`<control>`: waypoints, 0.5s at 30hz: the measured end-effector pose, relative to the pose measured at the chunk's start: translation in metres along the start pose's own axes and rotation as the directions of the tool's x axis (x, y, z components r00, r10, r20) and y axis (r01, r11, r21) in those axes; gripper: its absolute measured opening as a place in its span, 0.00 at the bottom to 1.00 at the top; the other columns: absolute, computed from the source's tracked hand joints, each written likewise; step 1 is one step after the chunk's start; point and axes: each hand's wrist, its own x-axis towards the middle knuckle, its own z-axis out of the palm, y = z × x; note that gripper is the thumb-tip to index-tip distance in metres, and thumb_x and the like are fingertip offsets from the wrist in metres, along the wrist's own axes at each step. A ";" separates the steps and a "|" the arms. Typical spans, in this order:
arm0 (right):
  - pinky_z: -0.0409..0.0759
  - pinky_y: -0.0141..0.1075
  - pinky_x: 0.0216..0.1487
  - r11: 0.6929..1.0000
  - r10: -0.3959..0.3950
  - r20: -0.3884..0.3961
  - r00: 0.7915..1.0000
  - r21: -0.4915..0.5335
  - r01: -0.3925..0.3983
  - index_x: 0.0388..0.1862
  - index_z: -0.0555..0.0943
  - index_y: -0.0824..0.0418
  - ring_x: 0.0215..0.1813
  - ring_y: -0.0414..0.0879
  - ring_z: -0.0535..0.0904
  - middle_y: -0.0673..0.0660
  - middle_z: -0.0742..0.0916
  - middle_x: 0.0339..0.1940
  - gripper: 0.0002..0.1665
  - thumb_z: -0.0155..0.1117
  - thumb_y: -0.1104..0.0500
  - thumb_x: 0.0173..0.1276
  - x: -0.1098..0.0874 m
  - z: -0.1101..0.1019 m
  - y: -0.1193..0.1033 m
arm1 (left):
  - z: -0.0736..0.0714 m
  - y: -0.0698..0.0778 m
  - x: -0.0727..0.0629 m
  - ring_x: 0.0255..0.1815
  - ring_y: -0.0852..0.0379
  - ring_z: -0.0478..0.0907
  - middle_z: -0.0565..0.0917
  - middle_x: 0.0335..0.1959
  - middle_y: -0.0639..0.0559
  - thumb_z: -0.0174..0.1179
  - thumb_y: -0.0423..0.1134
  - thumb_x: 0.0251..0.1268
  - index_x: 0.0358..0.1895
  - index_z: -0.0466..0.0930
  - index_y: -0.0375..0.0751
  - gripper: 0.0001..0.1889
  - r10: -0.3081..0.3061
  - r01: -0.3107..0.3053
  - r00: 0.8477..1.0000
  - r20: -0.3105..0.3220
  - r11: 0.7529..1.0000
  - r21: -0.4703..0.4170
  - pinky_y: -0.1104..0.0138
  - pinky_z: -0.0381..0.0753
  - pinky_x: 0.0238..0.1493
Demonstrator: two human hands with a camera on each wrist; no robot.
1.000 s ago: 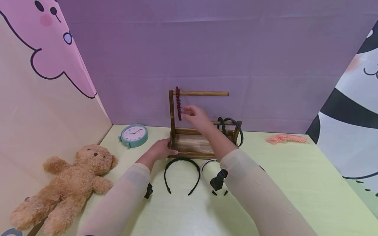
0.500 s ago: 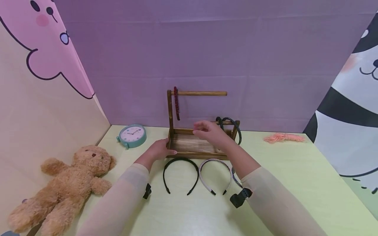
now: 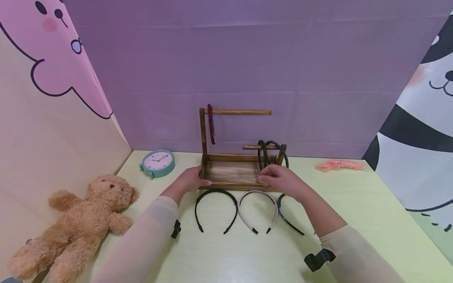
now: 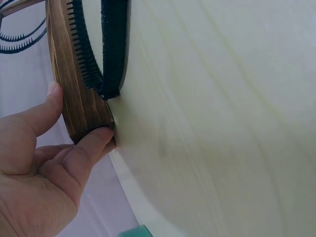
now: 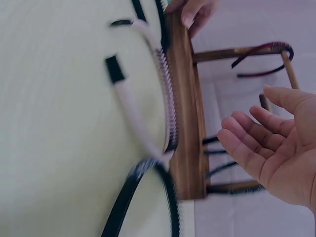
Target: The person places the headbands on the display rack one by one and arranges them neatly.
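A wooden rack [image 3: 231, 186] with a tray base and two rods stands at the back of the table. My left hand [image 3: 189, 179] grips its left front corner, with the thumb along the front board [image 4: 84, 94]. A red toothed headband [image 3: 211, 124] hangs at the left of the upper rod, and dark headbands [image 3: 279, 144] hang on the lower rod. In front lie a black headband [image 3: 216, 191], a white headband [image 3: 241, 214] and a dark patterned headband [image 3: 291, 226]. My right hand [image 3: 281, 181] hovers over the tray's right front, empty, its fingers loosely bent [image 5: 284, 140].
A teal alarm clock [image 3: 159, 163] lies left of the rack. Nearer on that side is a brown teddy bear [image 3: 83, 214]. A pink bundle of yarn [image 3: 339, 165] rests at the back right. Purple cloth [image 3: 247, 59] hangs behind the table.
My right hand has moved away from the red headband, down and to the right across the tray. The red headband stays on the upper rod. My left hand keeps its grip on the rack.
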 end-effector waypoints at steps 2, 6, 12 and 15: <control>0.83 0.46 0.50 0.999 0.041 0.001 0.999 -0.031 -0.041 0.54 0.76 0.64 0.46 0.55 0.81 0.64 0.84 0.45 0.21 0.59 0.49 0.74 -0.005 -0.003 0.008 | 0.000 -0.001 0.000 0.78 0.42 0.55 0.59 0.77 0.42 0.64 0.51 0.64 0.79 0.50 0.42 0.45 0.000 0.000 1.000 0.003 1.000 0.004 0.48 0.57 0.76; 0.85 0.44 0.41 0.978 0.149 0.004 0.989 -0.145 -0.147 0.45 0.76 0.65 0.38 0.53 0.82 0.62 0.84 0.37 0.20 0.58 0.47 0.74 -0.015 -0.008 0.024 | 0.000 -0.001 0.002 0.78 0.42 0.54 0.59 0.78 0.42 0.64 0.52 0.64 0.79 0.50 0.41 0.46 -0.002 0.002 1.000 0.004 1.000 0.008 0.48 0.56 0.76; 0.74 0.37 0.26 0.897 0.315 0.042 0.948 -0.339 -0.283 0.34 0.75 0.64 0.20 0.44 0.70 0.53 0.78 0.19 0.23 0.55 0.44 0.75 -0.024 -0.008 0.045 | 0.000 -0.001 0.001 0.78 0.41 0.55 0.59 0.77 0.41 0.65 0.51 0.63 0.78 0.50 0.40 0.46 -0.004 0.004 1.000 0.004 1.000 0.002 0.48 0.56 0.76; 0.71 0.36 0.24 0.871 0.350 0.057 0.935 -0.386 -0.303 0.33 0.75 0.63 0.16 0.43 0.65 0.51 0.74 0.14 0.24 0.54 0.43 0.75 -0.026 -0.006 0.051 | 0.000 0.000 0.001 0.78 0.41 0.54 0.59 0.77 0.41 0.64 0.51 0.64 0.78 0.50 0.40 0.46 0.003 -0.003 1.000 0.003 1.000 0.006 0.48 0.56 0.76</control>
